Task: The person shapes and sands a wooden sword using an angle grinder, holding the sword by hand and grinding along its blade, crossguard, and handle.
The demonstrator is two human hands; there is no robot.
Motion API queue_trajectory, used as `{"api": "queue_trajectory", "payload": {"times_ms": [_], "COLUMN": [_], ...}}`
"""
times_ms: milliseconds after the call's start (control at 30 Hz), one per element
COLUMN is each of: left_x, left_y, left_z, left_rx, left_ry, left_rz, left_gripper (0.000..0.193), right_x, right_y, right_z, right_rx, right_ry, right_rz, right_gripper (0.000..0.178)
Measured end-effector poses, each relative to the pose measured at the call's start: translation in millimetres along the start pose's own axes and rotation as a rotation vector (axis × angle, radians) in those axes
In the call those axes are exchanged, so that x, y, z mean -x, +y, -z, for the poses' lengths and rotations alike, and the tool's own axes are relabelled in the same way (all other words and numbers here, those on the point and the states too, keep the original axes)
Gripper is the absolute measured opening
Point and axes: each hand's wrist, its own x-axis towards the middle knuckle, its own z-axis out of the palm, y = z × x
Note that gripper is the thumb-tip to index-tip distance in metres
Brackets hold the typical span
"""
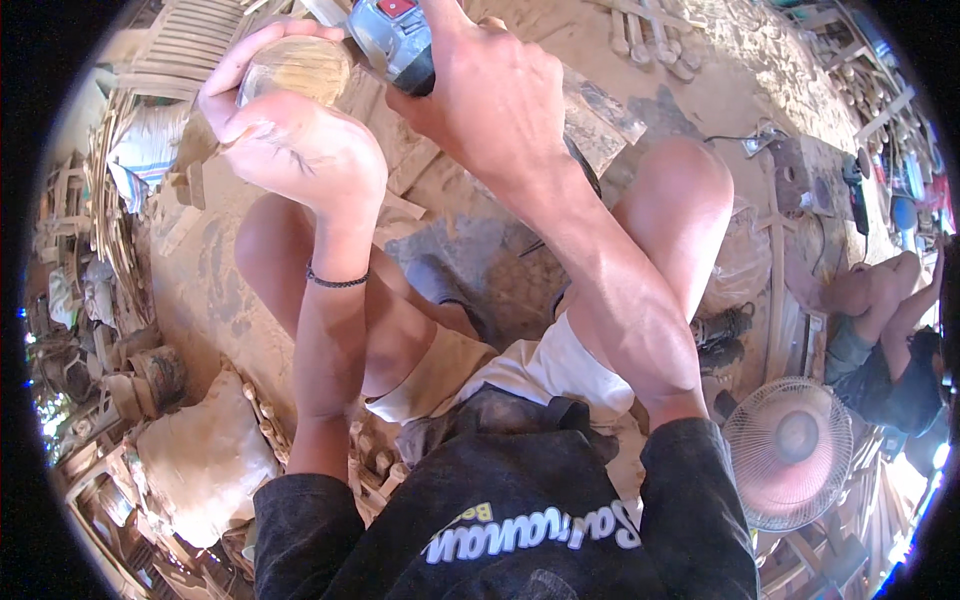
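Note:
My left hand point(305, 150) is bent back at the wrist, its fingers curled round a rounded, pale wooden piece point(300, 72) near the top of the view. Beside it, my right hand point(500, 95) grips a power tool point(390, 38) with a blue-grey body and a red part on top. The tool's front end points toward the wooden piece; whether they touch I cannot tell. Both hands are held out beyond my bent knees. The far end of the tool is cut off by the top edge.
A round caged fan point(797, 440) stands at the lower right, near another person's bent legs point(880, 290). Long-handled wooden pieces point(652, 38) lie on the dusty ground point(740, 75) at the top right. On the left are a stuffed sack point(205, 460) and stacked wood strips point(115, 235).

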Motion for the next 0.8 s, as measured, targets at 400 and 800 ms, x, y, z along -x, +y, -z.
{"api": "queue_trajectory", "payload": {"times_ms": [400,800], "left_x": [-6.4,4.5], "left_y": [7.7,9.7], "left_z": [0.0,-6.1], "left_rx": [0.080,0.133], "left_ry": [-0.033,0.043], "left_rz": [-0.101,0.031], "left_gripper": [0.074,0.102], "right_x": [-0.9,-3.8], "right_y": [2.3,3.9], "right_z": [2.1,3.8], "right_rx": [0.029,-0.069], "right_ry": [-0.089,0.035], "right_rz": [-0.111,-0.076], "right_gripper": [0.084,0.085]}}
